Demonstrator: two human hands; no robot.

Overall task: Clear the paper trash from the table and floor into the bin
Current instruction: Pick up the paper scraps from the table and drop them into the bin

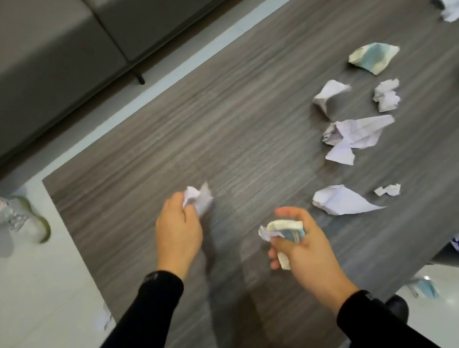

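Gathering is underway: left hand (178, 232) grips a white wad (198, 199), right hand (300, 240) clamps several scraps (283, 229). Next, probably binning; no bin visible, worktop (215, 117) litter remains.

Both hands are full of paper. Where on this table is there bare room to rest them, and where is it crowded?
Bare wood runs from the left hand to the table edge facing the sofa, and nearer, around both sleeves. It is crowded right of the right hand, with crumpled papers scattered toward the far corner.
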